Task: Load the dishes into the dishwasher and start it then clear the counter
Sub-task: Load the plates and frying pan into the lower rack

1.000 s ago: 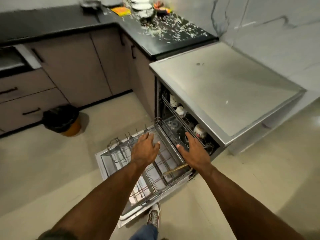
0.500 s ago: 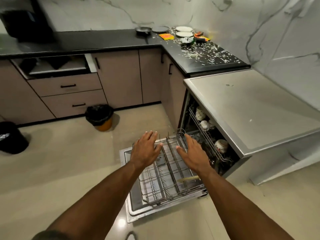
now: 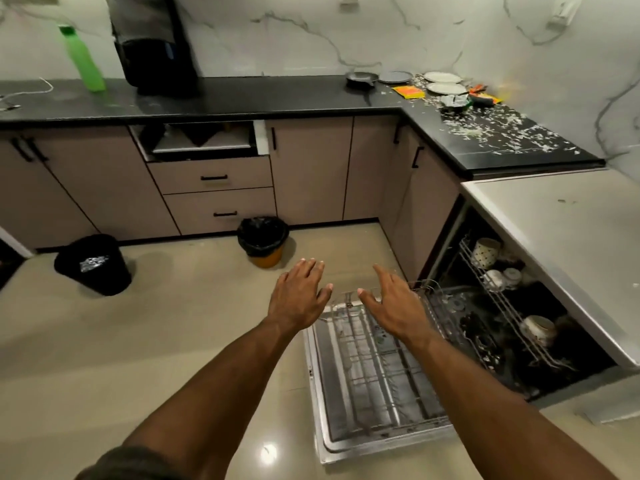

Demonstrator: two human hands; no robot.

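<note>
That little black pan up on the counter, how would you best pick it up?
By its handle, I'd judge. The pan sits flat on the black counter, and a short handle seems to stick out at its right, toward the dark plate. Come from the front, over the counter's edge; the wall blocks the back.

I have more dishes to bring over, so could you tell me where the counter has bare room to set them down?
The black counter is bare between the dark bag and the pan. The steel top over the dishwasher is also bare. The corner by the white plates is crowded with wrappers and scattered scraps.
</note>
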